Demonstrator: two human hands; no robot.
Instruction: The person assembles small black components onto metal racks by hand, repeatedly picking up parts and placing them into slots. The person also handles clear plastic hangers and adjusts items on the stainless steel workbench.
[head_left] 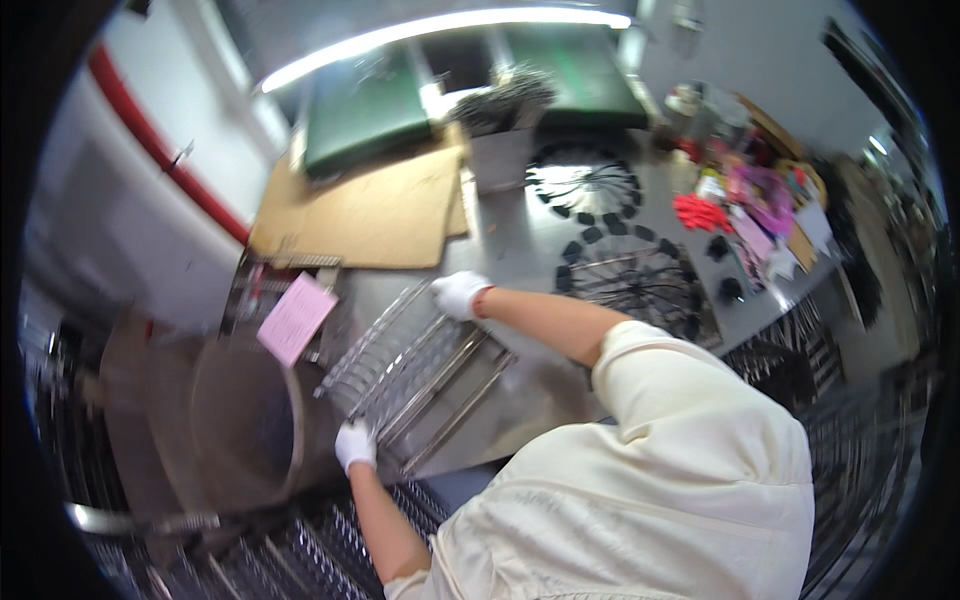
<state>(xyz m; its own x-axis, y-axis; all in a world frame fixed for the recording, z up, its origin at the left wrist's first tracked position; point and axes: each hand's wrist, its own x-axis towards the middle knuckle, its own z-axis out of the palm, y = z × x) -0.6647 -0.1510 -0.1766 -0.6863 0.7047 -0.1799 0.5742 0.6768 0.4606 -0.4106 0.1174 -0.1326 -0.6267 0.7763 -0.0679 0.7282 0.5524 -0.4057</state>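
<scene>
A metal wire rack (385, 355) with rows of thin curved rods lies tilted over the steel table, a little left of the middle. My left hand (357, 447), in a white glove, grips its near end by the table's front edge. On its far corner closes my right hand (460, 295), also gloved in white. The fingertips of both hands are blurred. Beneath or beside the rack, bare metal bars (455, 400) reach toward the right; whether they belong to the same frame I cannot tell.
Left of the rack stand a large brown round bin (245, 420) and a pink sheet (297, 318). Flat cardboard (360, 215) lies behind. Two rings of black-tipped pieces (630, 275) occupy the table's right half. A grey box of thin rods (500, 158) stands at the back.
</scene>
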